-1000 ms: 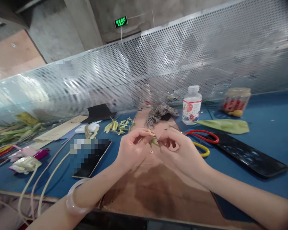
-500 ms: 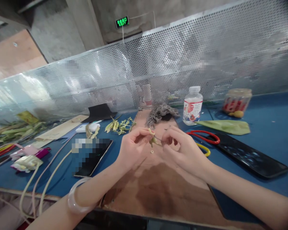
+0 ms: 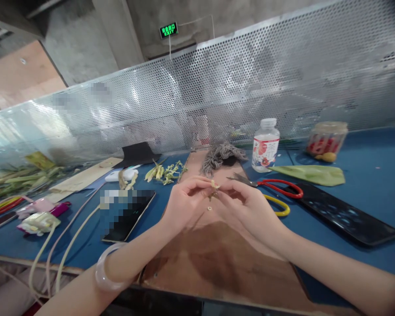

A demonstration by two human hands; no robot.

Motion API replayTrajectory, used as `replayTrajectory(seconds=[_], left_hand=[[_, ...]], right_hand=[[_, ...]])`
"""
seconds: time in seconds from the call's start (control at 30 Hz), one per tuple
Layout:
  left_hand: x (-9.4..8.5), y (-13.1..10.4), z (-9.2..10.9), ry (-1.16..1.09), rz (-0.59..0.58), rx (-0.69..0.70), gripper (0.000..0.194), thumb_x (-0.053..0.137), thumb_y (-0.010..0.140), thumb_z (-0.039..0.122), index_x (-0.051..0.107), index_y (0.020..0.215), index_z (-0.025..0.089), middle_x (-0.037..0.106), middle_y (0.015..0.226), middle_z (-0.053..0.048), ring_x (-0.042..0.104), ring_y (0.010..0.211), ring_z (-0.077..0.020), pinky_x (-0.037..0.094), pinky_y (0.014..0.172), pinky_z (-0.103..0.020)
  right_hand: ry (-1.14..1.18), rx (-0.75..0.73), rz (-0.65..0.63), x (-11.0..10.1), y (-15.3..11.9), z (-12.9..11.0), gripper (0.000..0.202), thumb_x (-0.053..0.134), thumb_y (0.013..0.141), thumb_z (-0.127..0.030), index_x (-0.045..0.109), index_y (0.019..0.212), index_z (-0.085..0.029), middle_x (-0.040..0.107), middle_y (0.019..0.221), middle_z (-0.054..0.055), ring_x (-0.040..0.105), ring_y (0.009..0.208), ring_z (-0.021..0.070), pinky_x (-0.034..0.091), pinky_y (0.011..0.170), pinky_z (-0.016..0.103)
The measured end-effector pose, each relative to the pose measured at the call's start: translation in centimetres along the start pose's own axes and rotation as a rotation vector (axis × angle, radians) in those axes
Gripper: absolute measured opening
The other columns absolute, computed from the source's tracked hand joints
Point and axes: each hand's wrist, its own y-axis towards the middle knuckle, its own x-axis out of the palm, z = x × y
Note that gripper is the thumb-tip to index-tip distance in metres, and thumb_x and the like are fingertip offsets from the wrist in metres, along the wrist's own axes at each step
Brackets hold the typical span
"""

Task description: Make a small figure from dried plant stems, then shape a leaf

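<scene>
My left hand is closed, thumb and fingertips pinching a small pale yellow-green plant-like piece. From the other side my right hand grips the same piece, its fingers pressed together at the edge. The fingertips of both hands nearly meet and cover most of it; a greenish bit shows underneath. Just below, a tiny pale ring-shaped bit is visible near the brown board. Scissors with one red and one yellow handle lie beyond my right hand, their blades partly behind its fingers.
Grey yarn lies at the board's far end. A labelled bottle, a jar, a green husk and a black tray-like object are right. A phone, dried leaves and cables are left.
My right hand has moved slightly left and closed in on the small piece. The thin strand seen between the hands no longer shows. The scissor blades are now more visible.
</scene>
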Motion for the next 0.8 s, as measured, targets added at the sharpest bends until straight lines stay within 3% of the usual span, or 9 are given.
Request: replayTrajectory(seconds=[0.33,0.8], left_hand=[[0.0,0.2,-0.8,-0.063,-0.016,-0.118,0.010,0.067,0.074,0.026,0.070,0.078,0.017,0.072,0.086,-0.005,0.066,0.082,-0.0173,0.053,0.083,-0.033],[-0.3,0.4,-0.8,0.035,-0.045,-0.210,0.020,0.067,0.075,0.033,0.072,0.084,0.016,0.072,0.083,-0.005,0.063,0.076,-0.0173,0.049,0.075,-0.031]], right_hand=[[-0.078,-0.001,0.017,-0.5,0.1,0.2,0.013,0.057,0.082,-0.027,0.067,0.079,-0.020,0.069,0.080,0.002,0.060,0.070,0.0149,0.046,0.064,0.027],[-0.315,-0.264,0.015,-1.2,0.4,0.6,0.017,0.056,0.079,-0.007,0.068,0.082,-0.020,0.068,0.079,0.000,0.057,0.069,0.0122,0.042,0.060,0.022]])
